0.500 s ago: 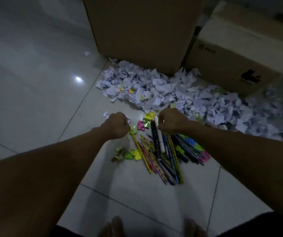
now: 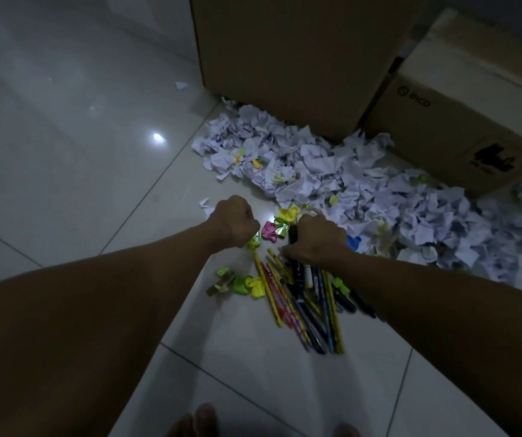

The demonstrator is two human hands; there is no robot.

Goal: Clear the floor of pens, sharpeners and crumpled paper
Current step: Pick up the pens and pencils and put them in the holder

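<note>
A bundle of pens and pencils (image 2: 304, 304) lies fanned out on the white tiled floor. My right hand (image 2: 316, 239) grips their upper ends, and a black marker (image 2: 293, 231) sticks out above the fist. My left hand (image 2: 234, 220) is curled just left of it, fingers closed over a green sharpener (image 2: 255, 240). Pink (image 2: 269, 230) and yellow sharpeners (image 2: 288, 214) lie between the hands. More green and yellow sharpeners (image 2: 247, 285) sit left of the pens. A wide heap of crumpled paper (image 2: 316, 165) spreads behind and to the right.
Behind the paper stands a tall cardboard box (image 2: 285, 58), with a second carton (image 2: 461, 127) to its right. Loose paper scraps (image 2: 181, 86) lie on the tiles at the left. My bare toes (image 2: 203, 421) show at the bottom edge.
Both hands have shifted slightly. The right hand has closed lower over the tops of the pens, and the left hand has moved a little right onto the green sharpener.
</note>
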